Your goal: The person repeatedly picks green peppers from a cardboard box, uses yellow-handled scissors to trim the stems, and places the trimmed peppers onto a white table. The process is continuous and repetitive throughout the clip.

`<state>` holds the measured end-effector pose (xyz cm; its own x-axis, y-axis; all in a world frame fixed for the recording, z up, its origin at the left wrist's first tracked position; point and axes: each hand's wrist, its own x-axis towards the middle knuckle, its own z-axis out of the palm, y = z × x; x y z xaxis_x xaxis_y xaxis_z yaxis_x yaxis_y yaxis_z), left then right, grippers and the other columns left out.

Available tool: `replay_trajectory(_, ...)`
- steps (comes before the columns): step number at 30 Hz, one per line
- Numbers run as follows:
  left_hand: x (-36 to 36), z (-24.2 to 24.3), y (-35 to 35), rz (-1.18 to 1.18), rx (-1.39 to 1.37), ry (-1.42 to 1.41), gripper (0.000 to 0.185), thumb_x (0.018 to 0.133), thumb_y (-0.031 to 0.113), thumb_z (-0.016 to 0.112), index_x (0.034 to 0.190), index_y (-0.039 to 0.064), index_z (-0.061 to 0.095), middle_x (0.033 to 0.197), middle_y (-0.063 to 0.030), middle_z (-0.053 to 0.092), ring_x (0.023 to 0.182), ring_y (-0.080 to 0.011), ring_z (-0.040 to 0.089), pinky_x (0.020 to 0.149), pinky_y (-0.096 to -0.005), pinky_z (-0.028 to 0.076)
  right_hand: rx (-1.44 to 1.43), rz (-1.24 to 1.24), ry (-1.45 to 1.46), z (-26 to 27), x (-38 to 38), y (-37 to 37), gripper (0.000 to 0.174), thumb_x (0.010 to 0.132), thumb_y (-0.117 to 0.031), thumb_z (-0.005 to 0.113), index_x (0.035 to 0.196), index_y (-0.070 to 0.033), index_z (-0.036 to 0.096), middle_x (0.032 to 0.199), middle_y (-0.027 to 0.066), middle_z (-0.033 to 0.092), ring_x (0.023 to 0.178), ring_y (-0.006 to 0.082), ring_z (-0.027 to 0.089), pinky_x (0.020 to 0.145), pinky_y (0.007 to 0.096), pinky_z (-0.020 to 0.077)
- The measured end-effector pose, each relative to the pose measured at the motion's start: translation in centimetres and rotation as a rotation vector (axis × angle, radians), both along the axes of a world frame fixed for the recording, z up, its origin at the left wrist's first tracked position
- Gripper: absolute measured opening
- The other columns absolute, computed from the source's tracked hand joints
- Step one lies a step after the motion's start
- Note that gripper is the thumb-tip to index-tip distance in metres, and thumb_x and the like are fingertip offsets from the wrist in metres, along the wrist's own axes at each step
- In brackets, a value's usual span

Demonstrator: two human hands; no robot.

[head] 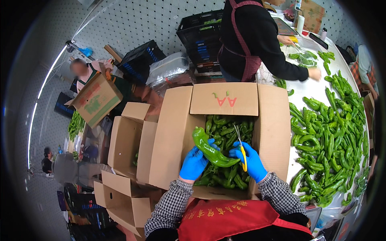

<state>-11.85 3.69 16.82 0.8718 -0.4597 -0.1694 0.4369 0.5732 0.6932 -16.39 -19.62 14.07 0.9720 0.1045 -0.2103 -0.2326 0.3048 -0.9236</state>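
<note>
Gloved in blue, my left hand (194, 162) grips a large green pepper (211, 151) over an open cardboard box. My right hand (251, 162), in a blue glove too, holds small scissors with yellow handles (243, 156), their blades pointing up and away from me. The pepper's lower tip reaches the fingers of my right hand. Beneath both hands, the cardboard box (170, 135) holds many green peppers (230, 177). Two small green stem pieces lie on its far flap (224, 105).
A white table (304, 87) at the right bears a large heap of green peppers (334, 141). A co-worker in a dark top (250, 33) reaches over its far part. Two open cardboard boxes (123, 144) stand at my left. Farther left, a person carries a cardboard box (96, 99). Black crates (200, 42) are stacked behind.
</note>
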Motion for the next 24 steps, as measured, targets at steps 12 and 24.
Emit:
replay_trajectory(12, 0.5, -0.7, -1.3, -0.011, -0.002, -0.058, 0.069, 0.095, 0.023, 0.061, 0.15, -0.001, 0.026, 0.137, -0.0168, 0.052, 0.128, -0.0334, 0.05, 0.112, -0.0463, 0.039, 0.093, -0.124, -0.025, 2.8, -1.0, 0.2, 0.039, 0.093, -0.01, 0.064, 0.13, -0.003, 0.051, 0.103, 0.0073, 0.065, 0.082, 0.012, 0.063, 0.069, 0.0254, 0.0534)
replay_trajectory(24, 1.1, 0.9, -2.2, -0.081, -0.275, 0.092, 0.067, 0.092, 0.03, 0.065, 0.146, 0.002, 0.036, 0.116, -0.0129, 0.062, 0.113, -0.0289, 0.058, 0.103, -0.0444, 0.045, 0.105, -0.003, -0.016, -0.1, -0.7, -0.7, 0.031, 0.094, -0.016, 0.063, 0.12, -0.001, 0.058, 0.088, 0.0091, 0.066, 0.059, 0.011, 0.054, 0.054, 0.0256, 0.0454)
